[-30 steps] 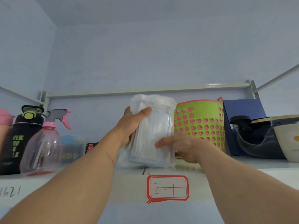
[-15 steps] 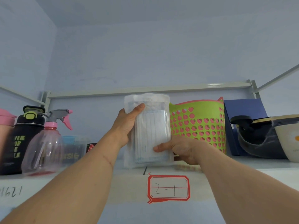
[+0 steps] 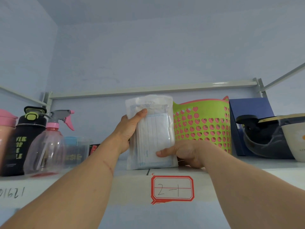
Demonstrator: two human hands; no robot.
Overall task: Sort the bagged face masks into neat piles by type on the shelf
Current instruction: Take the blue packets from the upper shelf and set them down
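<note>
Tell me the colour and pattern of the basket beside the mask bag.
Lime-green plastic basket with pink heart-shaped cut-outs and rim; head view.

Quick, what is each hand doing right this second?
Left hand: grips the upper left side of the bag of face masks.
Right hand: pinches the same bag's lower right corner.

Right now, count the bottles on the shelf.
2, both at the left: a black bottle and a clear spray bottle beside it. The pink thing at the edge may be another.

Pink cup chopped off by the left edge, bowl by the right; print on the blurry clear box unreadable.
</note>
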